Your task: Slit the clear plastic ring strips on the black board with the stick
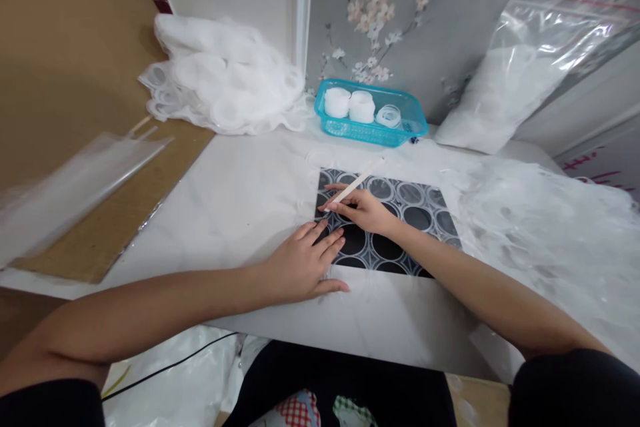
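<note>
My right hand is closed around a thin pale wooden stick, whose tip touches the left part of a black mat with white ring patterns. My left hand lies flat with fingers spread at the mat's lower left corner, fingertips resting on thin white sheet material there. The mat sits on a white tabletop.
A turquoise basket with white round stacks stands behind the mat. Heaps of white gauzy material lie at the back left and along the right. A clear zip bag leans on the wall. Clear plastic sleeves lie left.
</note>
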`<state>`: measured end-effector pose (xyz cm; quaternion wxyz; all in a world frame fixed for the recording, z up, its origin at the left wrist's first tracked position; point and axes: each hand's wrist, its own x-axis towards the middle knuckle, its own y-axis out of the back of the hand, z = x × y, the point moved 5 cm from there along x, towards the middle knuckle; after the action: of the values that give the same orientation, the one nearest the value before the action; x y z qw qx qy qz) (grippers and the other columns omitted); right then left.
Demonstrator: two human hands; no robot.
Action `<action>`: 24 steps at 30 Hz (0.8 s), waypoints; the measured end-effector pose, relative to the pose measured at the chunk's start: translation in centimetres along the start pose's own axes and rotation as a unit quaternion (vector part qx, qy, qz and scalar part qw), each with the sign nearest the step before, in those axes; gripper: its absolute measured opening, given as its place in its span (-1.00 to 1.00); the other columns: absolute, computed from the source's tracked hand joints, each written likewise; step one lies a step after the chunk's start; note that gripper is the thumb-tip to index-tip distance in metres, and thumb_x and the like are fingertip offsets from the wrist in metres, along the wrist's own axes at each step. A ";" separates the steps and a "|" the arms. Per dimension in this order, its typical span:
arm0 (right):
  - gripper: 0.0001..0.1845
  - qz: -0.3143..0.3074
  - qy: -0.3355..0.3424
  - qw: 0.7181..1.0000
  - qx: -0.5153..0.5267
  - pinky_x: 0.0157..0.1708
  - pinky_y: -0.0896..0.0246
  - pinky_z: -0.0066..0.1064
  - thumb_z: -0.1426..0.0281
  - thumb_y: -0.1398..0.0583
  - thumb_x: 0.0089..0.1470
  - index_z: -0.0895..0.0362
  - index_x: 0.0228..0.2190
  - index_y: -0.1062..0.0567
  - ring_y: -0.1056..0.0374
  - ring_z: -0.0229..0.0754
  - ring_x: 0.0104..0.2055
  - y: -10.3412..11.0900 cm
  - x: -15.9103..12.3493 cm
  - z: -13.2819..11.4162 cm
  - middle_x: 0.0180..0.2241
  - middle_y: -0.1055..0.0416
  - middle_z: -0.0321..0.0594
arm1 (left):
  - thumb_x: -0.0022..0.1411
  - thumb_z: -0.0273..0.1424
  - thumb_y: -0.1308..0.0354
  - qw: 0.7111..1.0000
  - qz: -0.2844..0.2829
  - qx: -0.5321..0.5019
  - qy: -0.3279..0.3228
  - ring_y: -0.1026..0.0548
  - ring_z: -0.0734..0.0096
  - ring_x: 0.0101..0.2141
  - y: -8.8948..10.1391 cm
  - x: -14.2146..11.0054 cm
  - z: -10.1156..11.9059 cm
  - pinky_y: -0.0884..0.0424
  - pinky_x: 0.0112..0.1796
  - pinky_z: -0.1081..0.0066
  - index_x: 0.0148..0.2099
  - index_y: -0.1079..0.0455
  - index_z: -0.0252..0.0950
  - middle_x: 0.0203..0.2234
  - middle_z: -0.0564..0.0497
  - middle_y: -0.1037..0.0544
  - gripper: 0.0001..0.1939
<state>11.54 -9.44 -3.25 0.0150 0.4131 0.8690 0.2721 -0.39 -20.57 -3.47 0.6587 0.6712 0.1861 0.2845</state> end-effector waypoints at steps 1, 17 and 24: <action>-0.73 0.000 0.004 1.000 -0.004 0.16 -0.21 -0.16 0.23 -0.14 0.21 0.05 -0.27 -0.63 -0.27 -0.05 0.20 0.0 0.1 0.0 -0.22 -0.59 -0.20 | 0.35 0.12 0.36 1.000 0.001 0.003 0.000 -0.23 -0.13 0.21 0.0 0.0 0.0 -0.07 0.16 0.07 0.26 -0.23 -0.48 0.24 -0.23 -0.27 -0.16; -0.82 0.056 0.228 0.930 -0.283 0.21 -0.07 0.03 0.40 -0.12 0.24 0.00 -0.28 -0.55 -0.36 -0.06 0.07 3.0 3.5 -1.1 -0.21 -0.56 -0.24 | 0.04 0.39 0.27 0.991 -0.040 -0.113 0.058 -0.19 -0.04 0.24 0.7 0.2 -0.3 0.08 0.20 0.06 0.28 -0.21 -0.38 0.23 -0.19 -0.30 0.10; -0.76 0.449 0.022 0.888 -0.102 -0.10 -0.37 -0.22 0.29 -0.09 0.22 0.14 -0.34 -0.50 -0.50 -0.11 -0.21 11.3 5.1 -0.1 -0.32 -0.54 -0.15 | 0.22 0.26 0.25 0.997 0.001 -0.080 0.022 -0.17 -0.01 0.25 1.0 -0.1 -0.4 0.07 0.18 0.03 0.26 -0.25 -0.31 0.26 -0.17 -0.24 -0.12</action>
<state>16.14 0.01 3.30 -0.0856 0.7490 0.5584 0.3462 -0.83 -20.42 -2.46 0.7056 0.6104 0.1765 0.3137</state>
